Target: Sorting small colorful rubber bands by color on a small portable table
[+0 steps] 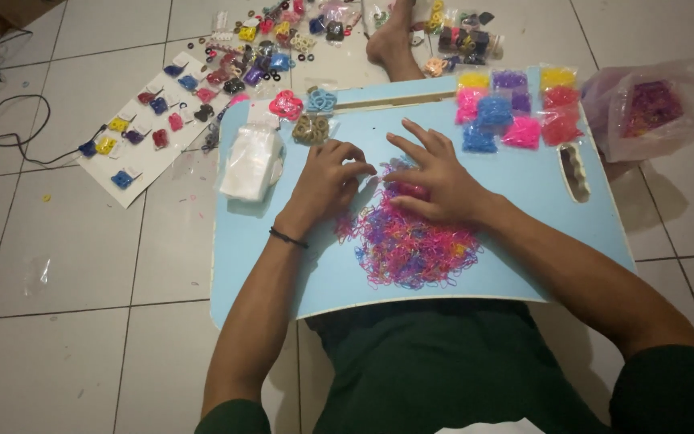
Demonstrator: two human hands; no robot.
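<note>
A loose heap of small pink, purple and orange rubber bands [411, 245] lies on a light blue lap table [516, 265]. My left hand [327, 178] rests at the heap's upper left edge, fingers curled and pinching at a few bands. My right hand [435, 177] lies palm down on the top of the heap, fingers spread, with a clump of pink bands under it. Whether it grips any bands cannot be told. A black band circles my left wrist.
A stack of clear small bags [251, 161] lies at the table's left. Packed bags of sorted bands [512, 112] fill its far right corner. A white card with coloured clips [150, 128] and a plastic bag [652, 108] lie on the tiled floor. A bare foot [391, 40] rests beyond the table.
</note>
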